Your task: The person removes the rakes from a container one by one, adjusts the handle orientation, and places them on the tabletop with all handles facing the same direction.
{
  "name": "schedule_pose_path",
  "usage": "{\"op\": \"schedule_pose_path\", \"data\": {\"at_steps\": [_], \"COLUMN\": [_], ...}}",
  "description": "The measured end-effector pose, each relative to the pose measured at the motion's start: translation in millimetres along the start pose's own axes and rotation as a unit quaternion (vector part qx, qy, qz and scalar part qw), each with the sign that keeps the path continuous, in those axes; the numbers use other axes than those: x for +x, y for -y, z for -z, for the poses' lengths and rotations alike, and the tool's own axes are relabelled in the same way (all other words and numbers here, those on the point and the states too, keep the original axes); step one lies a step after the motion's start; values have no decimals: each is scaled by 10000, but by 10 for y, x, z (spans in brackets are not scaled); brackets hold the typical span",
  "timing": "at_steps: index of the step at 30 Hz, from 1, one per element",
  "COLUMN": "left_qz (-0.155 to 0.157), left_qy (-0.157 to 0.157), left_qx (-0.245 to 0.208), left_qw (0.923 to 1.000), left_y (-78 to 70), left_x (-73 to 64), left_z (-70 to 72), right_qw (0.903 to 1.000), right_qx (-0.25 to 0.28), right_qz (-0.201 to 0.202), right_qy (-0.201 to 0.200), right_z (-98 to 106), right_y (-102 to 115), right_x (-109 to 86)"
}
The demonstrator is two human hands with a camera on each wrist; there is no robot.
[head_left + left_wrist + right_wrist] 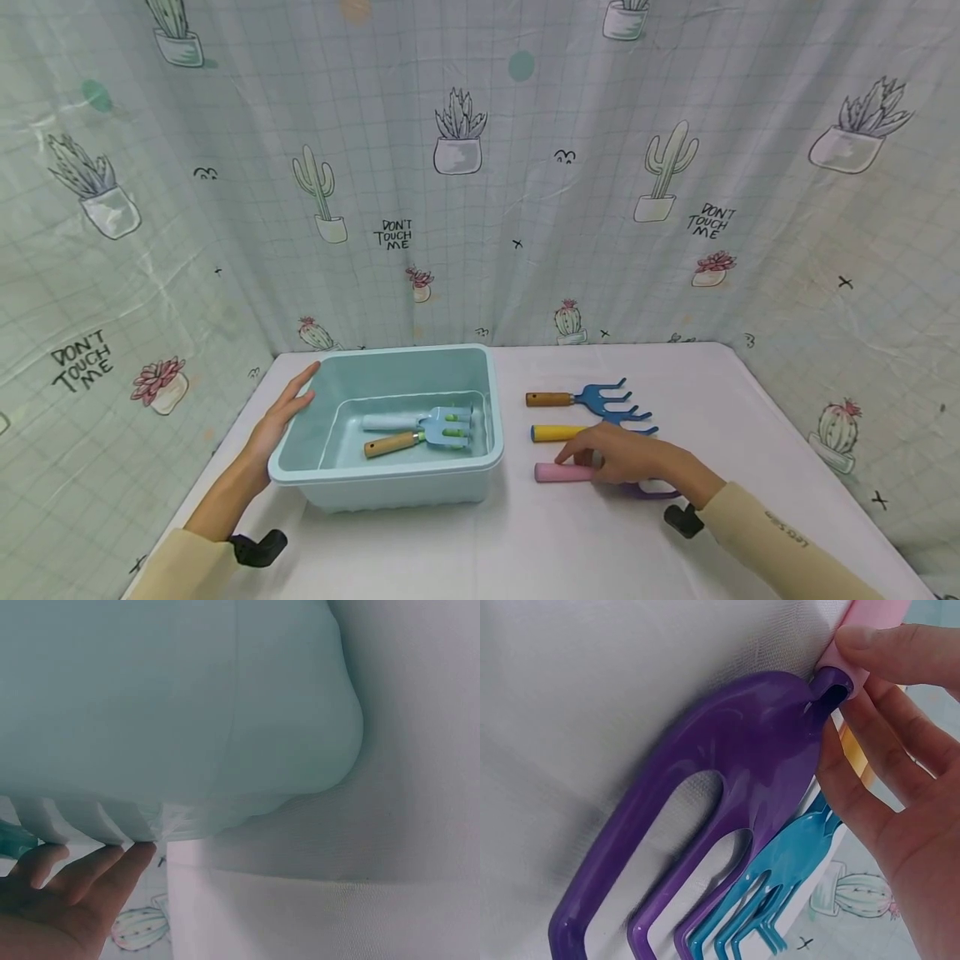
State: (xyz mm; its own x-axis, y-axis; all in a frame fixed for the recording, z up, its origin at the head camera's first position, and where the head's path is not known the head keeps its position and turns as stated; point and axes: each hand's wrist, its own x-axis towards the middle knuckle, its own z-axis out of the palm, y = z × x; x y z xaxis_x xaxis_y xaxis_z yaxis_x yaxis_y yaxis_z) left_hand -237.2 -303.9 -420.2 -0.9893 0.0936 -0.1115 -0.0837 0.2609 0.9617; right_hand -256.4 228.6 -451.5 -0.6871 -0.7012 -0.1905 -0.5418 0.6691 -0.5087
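My right hand [626, 454] pinches the pink handle of a purple-headed hand rake [757, 742] lying on the white table. In the right wrist view, the thumb is on one side of the handle near the neck and the fingers on the other. My left hand [273, 425] rests at the left rim of a pale blue plastic basin [390, 477]. Its fingers lie nearly straight, with fingertips under the rim in the left wrist view. Inside the basin are a wooden-handled light blue hand rake [390, 444] and another tool with a pale blue handle [386, 422].
Behind the right hand lie a blue hand rake with a wooden handle [551, 399] and a blue-tined rake with a yellow handle [555, 433], partly hidden by the hand. A cactus-print curtain [517, 200] surrounds the table's back and sides.
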Motion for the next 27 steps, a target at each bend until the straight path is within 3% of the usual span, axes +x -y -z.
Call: {"op": "schedule_pose_path", "data": {"at_steps": [15, 27], "left_qz": [-72, 30], "left_qy": [65, -1], "left_qx": [-110, 10], "left_qw": [9999, 10000], "left_y": [-11, -19], "left_x": [13, -8], "left_z": [-5, -4], "right_qw": [9998, 9991], "right_qx": [-3, -246], "right_qz": [-180, 297], "right_qy": [25, -150], "right_z": [91, 442], "right_y": [-4, 167], "right_x": [-10, 18]}}
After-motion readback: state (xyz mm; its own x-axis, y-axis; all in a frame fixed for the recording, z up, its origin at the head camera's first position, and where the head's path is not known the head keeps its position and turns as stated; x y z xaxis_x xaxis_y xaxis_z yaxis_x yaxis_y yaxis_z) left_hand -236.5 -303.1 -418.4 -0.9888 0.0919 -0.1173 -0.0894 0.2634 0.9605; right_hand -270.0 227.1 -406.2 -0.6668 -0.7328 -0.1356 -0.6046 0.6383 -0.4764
